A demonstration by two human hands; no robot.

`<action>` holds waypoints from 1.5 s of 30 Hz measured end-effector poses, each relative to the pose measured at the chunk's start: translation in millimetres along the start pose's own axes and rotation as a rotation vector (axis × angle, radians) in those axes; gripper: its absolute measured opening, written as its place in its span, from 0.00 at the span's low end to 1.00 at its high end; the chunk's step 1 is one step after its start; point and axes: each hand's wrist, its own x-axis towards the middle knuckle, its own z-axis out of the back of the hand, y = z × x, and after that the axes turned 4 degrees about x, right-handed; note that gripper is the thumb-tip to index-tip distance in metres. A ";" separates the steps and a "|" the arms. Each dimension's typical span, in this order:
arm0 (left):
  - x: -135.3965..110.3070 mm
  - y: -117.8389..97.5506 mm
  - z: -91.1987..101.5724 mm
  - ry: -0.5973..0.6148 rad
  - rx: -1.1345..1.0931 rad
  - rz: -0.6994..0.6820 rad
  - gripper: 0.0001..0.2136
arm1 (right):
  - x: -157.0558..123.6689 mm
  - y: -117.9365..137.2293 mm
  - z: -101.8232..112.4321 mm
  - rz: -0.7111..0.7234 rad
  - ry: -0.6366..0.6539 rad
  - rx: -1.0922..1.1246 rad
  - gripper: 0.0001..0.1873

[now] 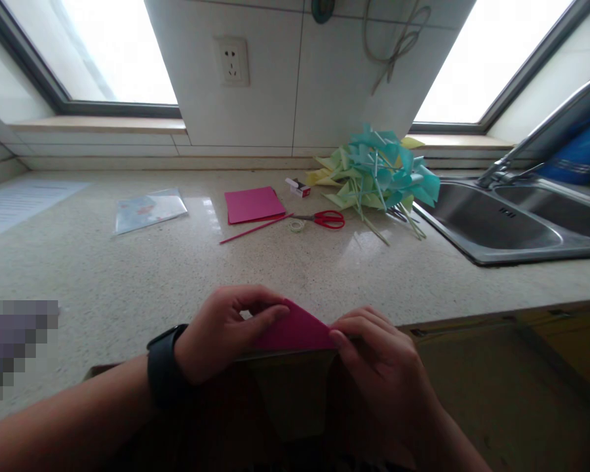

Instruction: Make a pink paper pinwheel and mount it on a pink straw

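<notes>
A sheet of pink paper (297, 331), folded into a triangle, is held at the counter's front edge. My left hand (231, 328), with a dark watch on the wrist, pinches its upper left side between thumb and fingers. At the right corner, my right hand (378, 354) pinches the pointed tip. Farther back lie a stack of pink paper squares (253, 204), a thin pink stick (255, 229), red-handled scissors (327, 219) and a small roll of tape (296, 225).
Green, yellow and teal paper pinwheels (373, 170) are piled at the back, left of the steel sink (501, 216). A small white-and-red box (297, 188), a clear plastic packet (150, 210) and a printed sheet (24, 200) lie on the speckled counter (142, 282).
</notes>
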 end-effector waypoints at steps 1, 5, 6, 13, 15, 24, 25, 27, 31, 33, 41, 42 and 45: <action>0.6 -0.5 -1.5 0.020 -0.056 0.055 0.08 | 0.9 -0.3 1.3 -0.034 0.014 0.022 0.08; 4.1 -2.1 -4.6 0.071 -0.224 0.210 0.11 | 3.5 -7.3 4.7 -0.124 0.040 0.013 0.15; 4.8 -2.2 -4.9 0.076 -0.237 0.237 0.12 | 3.9 -9.4 4.9 -0.130 0.038 -0.019 0.16; 5.6 4.4 -6.1 0.040 -0.028 0.249 0.14 | 12.8 -18.4 5.8 -0.078 0.082 -0.295 0.18; 5.6 7.0 -3.5 -0.012 0.193 0.102 0.14 | 18.1 -20.6 7.9 -0.074 0.121 -0.386 0.16; 7.2 9.3 3.0 0.168 0.849 -0.557 0.15 | 35.5 -32.5 14.1 -0.032 0.236 -0.603 0.11; 7.0 9.2 1.3 0.170 0.868 -0.571 0.15 | 36.6 -33.5 14.4 -0.024 0.233 -0.606 0.11; 6.7 9.3 -1.9 0.187 0.888 -0.582 0.16 | 38.1 -35.3 15.0 0.005 0.197 -0.632 0.12; 5.1 9.4 -6.6 0.212 0.899 -0.548 0.17 | 34.8 -36.0 15.0 0.104 -0.001 -0.622 0.11; 3.4 9.1 -8.5 0.193 0.892 -0.532 0.16 | 29.0 -34.0 12.7 0.168 -0.069 -0.532 0.08; -2.4 7.4 -13.7 0.145 0.881 -0.509 0.16 | 6.4 -29.9 -2.5 0.295 0.115 -0.438 0.16; -2.3 6.8 -14.2 0.146 0.886 -0.503 0.16 | 5.7 -30.4 -2.9 0.289 0.118 -0.450 0.16; -1.6 4.3 -15.7 0.153 0.909 -0.480 0.16 | 4.9 -28.9 -2.9 0.254 0.131 -0.476 0.16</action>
